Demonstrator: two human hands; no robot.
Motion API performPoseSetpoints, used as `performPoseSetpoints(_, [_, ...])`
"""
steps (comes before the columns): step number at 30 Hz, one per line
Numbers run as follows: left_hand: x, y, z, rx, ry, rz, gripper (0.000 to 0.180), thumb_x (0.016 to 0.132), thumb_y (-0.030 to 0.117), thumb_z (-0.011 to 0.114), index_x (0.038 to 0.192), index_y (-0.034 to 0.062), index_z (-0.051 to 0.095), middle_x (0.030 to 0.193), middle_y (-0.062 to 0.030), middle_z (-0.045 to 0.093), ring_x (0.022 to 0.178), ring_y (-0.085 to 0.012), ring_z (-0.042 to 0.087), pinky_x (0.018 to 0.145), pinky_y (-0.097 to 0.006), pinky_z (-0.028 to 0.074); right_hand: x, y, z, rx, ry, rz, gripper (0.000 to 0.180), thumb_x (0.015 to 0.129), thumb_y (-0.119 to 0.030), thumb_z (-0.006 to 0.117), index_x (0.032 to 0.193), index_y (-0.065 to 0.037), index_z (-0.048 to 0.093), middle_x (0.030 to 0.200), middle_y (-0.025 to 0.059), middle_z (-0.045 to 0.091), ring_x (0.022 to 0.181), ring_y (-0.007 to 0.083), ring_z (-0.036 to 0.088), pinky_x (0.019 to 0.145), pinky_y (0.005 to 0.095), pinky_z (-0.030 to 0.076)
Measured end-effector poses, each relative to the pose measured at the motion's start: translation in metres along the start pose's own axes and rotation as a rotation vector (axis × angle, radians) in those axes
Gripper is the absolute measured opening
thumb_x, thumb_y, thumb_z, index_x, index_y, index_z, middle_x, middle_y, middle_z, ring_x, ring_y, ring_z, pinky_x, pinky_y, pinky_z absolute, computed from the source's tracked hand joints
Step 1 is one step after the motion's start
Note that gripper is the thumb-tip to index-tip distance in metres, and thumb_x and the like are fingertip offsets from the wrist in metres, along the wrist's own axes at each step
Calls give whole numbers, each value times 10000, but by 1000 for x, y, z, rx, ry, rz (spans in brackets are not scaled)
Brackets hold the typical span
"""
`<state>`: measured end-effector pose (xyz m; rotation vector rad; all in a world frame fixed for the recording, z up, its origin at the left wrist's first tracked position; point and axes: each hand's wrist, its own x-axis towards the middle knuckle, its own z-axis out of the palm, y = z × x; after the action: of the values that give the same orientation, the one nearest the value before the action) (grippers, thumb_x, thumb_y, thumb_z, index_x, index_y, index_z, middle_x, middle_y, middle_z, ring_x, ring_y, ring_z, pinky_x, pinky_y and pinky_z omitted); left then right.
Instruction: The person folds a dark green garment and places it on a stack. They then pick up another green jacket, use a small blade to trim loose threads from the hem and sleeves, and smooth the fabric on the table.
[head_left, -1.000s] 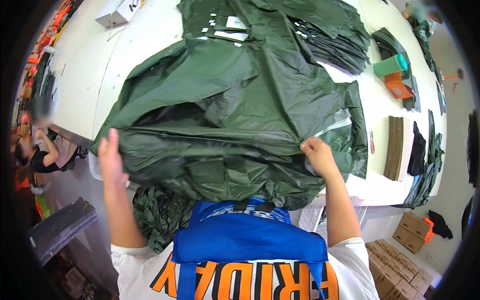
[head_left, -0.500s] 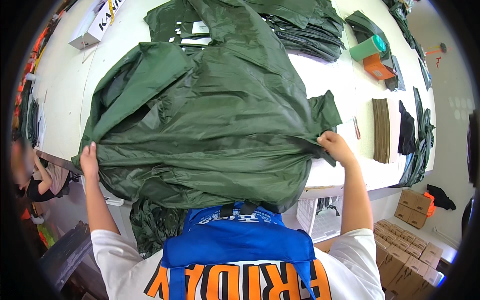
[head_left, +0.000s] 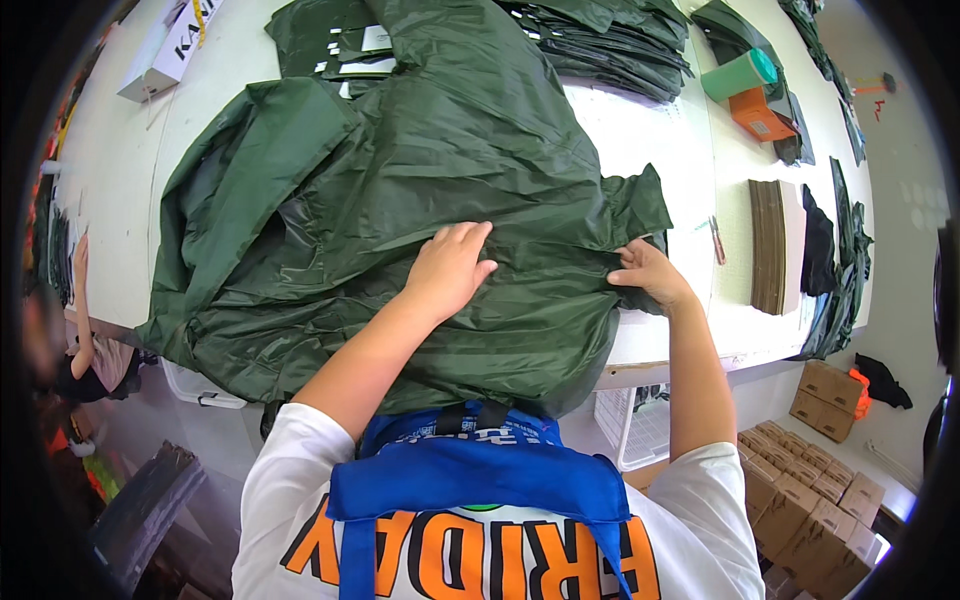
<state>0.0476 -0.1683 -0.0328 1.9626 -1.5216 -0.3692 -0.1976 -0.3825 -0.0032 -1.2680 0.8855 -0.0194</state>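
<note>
A dark green rain jacket of thin, shiny fabric is spread over the near part of the white table, creased, its lower edge hanging over the front. My left hand lies on the middle of the fabric, palm down, with fingers stretched out and the thumb apart. At the right edge my right hand pinches the jacket between thumb and fingers, just below a short gathered flap. Some of the right fingertips are hidden in the folds.
Behind lies a stack of folded green garments. To the right are a small red-handled tool, a cardboard stack, a green cup and an orange box. A white box stands far left; another person's arm rests nearby.
My left hand has let go of the jacket's left edge and moved right onto its middle. My right hand has shifted slightly left, still pinching the fabric at the right edge.
</note>
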Motion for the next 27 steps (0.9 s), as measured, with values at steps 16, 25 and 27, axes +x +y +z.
performPoseSetpoints(16, [21,-19,17,-209,-278,-302,127,746,123,709,821,45,641,772,-118,630,724,-294,614,645,-380,473,13,19,9,128,274,111,239,857,-145,667,859,92,637,820,98,671,684,142,612,632,275,487])
performPoseSetpoints(25, [15,-20,7,-82,-344,-231,243,802,272,685,917,91,571,850,-104,633,810,-318,615,676,-415,483,17,10,17,-9,353,-41,232,870,-149,639,961,63,650,888,70,679,751,137,603,721,277,478])
performPoseSetpoints(27, [-10,-15,-19,-5,-332,-267,302,814,268,671,1038,108,547,903,-92,653,884,-318,619,738,-428,486,21,-7,7,-83,547,-161,232,884,-168,625,988,37,659,911,61,680,784,134,593,722,286,473])
